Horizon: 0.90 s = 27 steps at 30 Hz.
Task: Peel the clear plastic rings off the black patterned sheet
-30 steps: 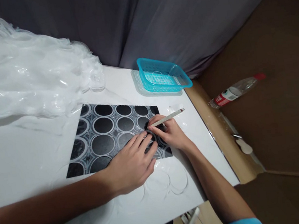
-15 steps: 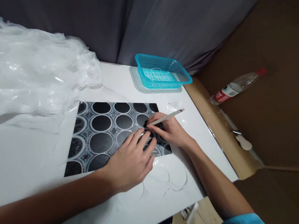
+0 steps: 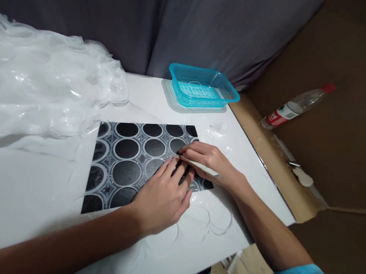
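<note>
A dark mat printed with grey circles (image 3: 129,162) lies on the white table (image 3: 25,193). My left hand (image 3: 160,196) rests flat on the mat's right end, fingers stretched out and pressing down. My right hand (image 3: 211,162) is closed round a thin white-handled tool (image 3: 200,165), whose dark tip touches the mat just beyond my left fingertips. The tool's handle now lies low, mostly under my fingers. Clear round film pieces (image 3: 210,218) lie on the table just in front of my hands.
A heap of clear plastic sheet (image 3: 28,85) fills the far left. A turquoise basket (image 3: 203,87) stands at the table's far right corner. A plastic bottle with a red cap (image 3: 295,106) lies on the brown floor to the right. Grey curtain behind.
My right hand has turned the tool: its handle pointed up and right before and now lies low along my fingers. My left hand stays pressed on the mat.
</note>
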Available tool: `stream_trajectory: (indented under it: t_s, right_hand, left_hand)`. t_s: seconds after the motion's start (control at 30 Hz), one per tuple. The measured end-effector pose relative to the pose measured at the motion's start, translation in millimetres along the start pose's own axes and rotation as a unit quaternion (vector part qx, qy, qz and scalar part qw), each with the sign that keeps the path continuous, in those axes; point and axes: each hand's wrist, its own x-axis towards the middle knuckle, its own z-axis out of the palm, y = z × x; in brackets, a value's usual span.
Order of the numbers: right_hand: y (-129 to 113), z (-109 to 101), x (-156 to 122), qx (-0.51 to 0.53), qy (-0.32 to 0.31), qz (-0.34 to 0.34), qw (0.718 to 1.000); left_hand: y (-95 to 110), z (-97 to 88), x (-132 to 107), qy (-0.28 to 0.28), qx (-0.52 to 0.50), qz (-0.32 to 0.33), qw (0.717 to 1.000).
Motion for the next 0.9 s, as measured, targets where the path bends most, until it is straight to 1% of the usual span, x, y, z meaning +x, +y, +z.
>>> stream_trajectory:
  t_s: [0.1,0.2,0.3,0.37,0.4,0.57,0.7,0.9]
  right_hand:
    - [1.7,5.0,0.2,-0.019,0.004,0.001,1.0]
    - [7.3,13.5,1.2,-0.008,0.029,0.011,0.999]
    - [16.7,20.7,6.0,0.024,0.109,0.04,0.993]
    - [24.7,20.8,12.7,0.021,0.175,0.062,0.982]
    - [29.2,18.8,17.1,0.011,0.199,0.068,0.978]
    - [54.3,-5.3,45.6,-0.073,0.266,0.059,0.959]
    - [72.0,-27.3,68.2,-0.122,0.317,0.076,0.937]
    - [94.8,-62.6,92.8,-0.145,0.39,0.085,0.906]
  left_hand:
    - [0.0,-1.3,0.6,-0.002,-0.001,-0.001,1.0]
    - [-0.3,-2.4,1.3,-0.001,0.0,-0.002,1.0]
    - [-0.3,-2.8,1.4,0.002,0.001,-0.007,1.0]
    - [-0.1,-3.0,1.1,-0.001,-0.002,-0.004,1.0]
    - [0.1,-3.1,1.0,-0.003,-0.002,-0.002,1.0]
    - [-0.4,-1.8,0.7,-0.001,-0.005,0.0,1.0]
    - [-1.3,-0.4,-0.5,0.016,-0.008,0.005,1.0]
    - [-1.1,-5.6,-1.1,0.02,-0.024,-0.005,0.999]
